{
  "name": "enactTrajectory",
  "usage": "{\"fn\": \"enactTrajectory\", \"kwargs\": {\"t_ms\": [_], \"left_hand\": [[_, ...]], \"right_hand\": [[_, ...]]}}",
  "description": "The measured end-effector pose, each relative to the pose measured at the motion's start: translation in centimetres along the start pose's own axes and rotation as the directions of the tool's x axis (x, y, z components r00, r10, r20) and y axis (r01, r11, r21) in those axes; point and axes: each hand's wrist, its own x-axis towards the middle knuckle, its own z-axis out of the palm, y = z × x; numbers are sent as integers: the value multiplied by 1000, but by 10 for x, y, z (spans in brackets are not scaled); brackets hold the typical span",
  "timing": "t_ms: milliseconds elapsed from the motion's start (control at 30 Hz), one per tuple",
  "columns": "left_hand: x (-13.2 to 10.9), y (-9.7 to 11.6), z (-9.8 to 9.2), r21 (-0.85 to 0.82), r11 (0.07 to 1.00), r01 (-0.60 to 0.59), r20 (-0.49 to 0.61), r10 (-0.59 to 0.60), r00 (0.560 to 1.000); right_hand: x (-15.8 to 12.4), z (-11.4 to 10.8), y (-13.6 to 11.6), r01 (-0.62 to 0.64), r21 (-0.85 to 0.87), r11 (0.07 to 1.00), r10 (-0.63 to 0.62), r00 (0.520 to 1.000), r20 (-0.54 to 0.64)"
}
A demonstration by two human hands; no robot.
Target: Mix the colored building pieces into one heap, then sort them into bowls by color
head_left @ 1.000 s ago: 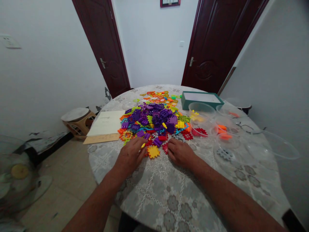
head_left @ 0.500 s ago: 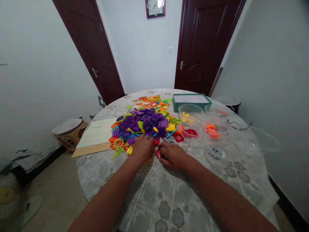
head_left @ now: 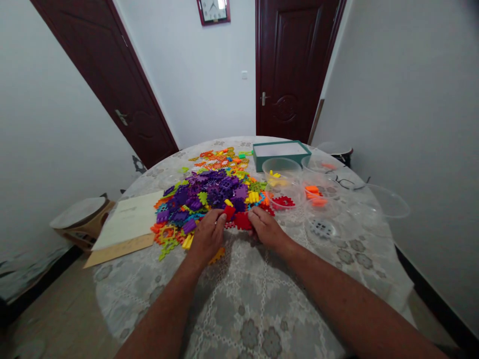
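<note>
My left hand (head_left: 209,230) is closed on a small red plastic piece (head_left: 229,213), pinched between thumb and fingers. Just to its right, my right hand (head_left: 266,225) grips a flat red toothed piece (head_left: 243,221) by its right side. The two red pieces are close together in front of a heap of colourful interlocking plastic pieces (head_left: 220,187), mostly purple with yellow, green, blue and orange ones around the edge. More red toothed pieces (head_left: 283,201) lie right of the heap. An orange piece (head_left: 217,256) lies by my left wrist, partly hidden.
Clear plastic tubs (head_left: 281,162) stand on the right of the round table; some hold yellow, orange and grey pieces. Behind them is a green box (head_left: 280,158). Eyeglasses (head_left: 346,183) lie at the far right. A pale paper sheet (head_left: 127,219) lies at the left.
Both hands have come up slightly from the table, and red pieces now show in them. The camera view has turned right, so the scene has shifted left.
</note>
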Motion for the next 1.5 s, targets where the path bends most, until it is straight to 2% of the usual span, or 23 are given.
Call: {"fn": "enactTrajectory", "kwargs": {"t_ms": [67,100,200,400,500,667,733,800,867,933,967,1000,1067,1133,1200,1300,1367,1433,1500], "left_hand": [[-2,4,-4,-109,993,49,43,-45,998],[-3,6,-4,-129,990,55,70,-46,997],[-8,8,4,-159,985,63,133,-42,990],[-11,6,20,-368,901,229,159,-181,970],[-7,8,18,-480,828,292,186,-229,955],[1,15,9,-550,727,411,330,-263,906],[4,18,3,-533,737,416,357,-250,900],[11,23,-4,-477,796,372,329,-231,916],[21,30,-10,-391,875,286,270,-188,944],[35,40,-13,-285,946,156,188,-104,977],[43,46,-13,-222,972,79,145,-48,988],[52,52,-11,-153,988,-4,108,21,994],[71,64,-2,-33,986,-163,74,165,984],[89,73,14,32,957,-289,120,283,952],[106,79,33,87,937,-338,188,318,929],[124,84,62,134,920,-368,302,316,899],[131,85,74,131,923,-362,329,304,894],[132,85,77,118,928,-352,320,300,899],[127,80,70,113,934,-338,291,295,910]], "right_hand": [[2,3,5,-130,160,979,132,991,-3],[3,4,6,-153,232,961,158,987,-2],[4,7,7,-114,333,936,121,993,-1],[2,11,4,-52,336,940,64,998,-26],[2,13,4,-47,368,929,62,998,-30],[5,14,6,-73,422,904,72,997,18],[6,14,7,-83,428,900,78,997,29],[8,13,9,-94,422,902,109,994,-11],[8,11,9,-79,332,940,113,990,-85],[6,8,8,1,90,996,11,991,-133],[5,6,7,65,-66,996,-73,990,-118],[3,5,6,139,-221,965,-159,984,-75],[-1,5,6,272,-472,838,-285,958,46],[-4,8,6,346,-607,716,-333,933,139],[-6,12,6,377,-675,635,-353,918,181],[-6,17,6,383,-727,570,-349,914,207],[-5,17,5,373,-748,549,-326,919,219],[-3,14,4,350,-761,546,-294,931,217],[-2,10,2,325,-773,544,-262,942,211]]}}
